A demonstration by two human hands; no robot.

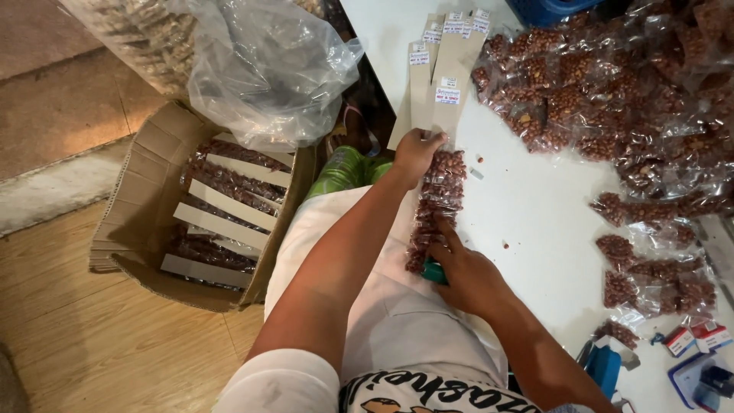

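Note:
My left hand (415,151) grips the top of a strip of small clear packets of brown peanuts (436,205), right where it meets several tan cardboard strips (440,73) lying on the white table (527,222). Lower down, my right hand (464,272) presses on the bottom end of the packet strip and holds a small green tool (435,273), mostly hidden under the fingers. The strip hangs along the table's left edge over my lap.
A big heap of peanut packets (612,92) covers the table's right side. An open cardboard box (200,206) with packed card strips stands on the wooden floor at left, a clear plastic bag (267,65) behind it. A blue stapler (604,365) and small boxes (696,338) lie bottom right.

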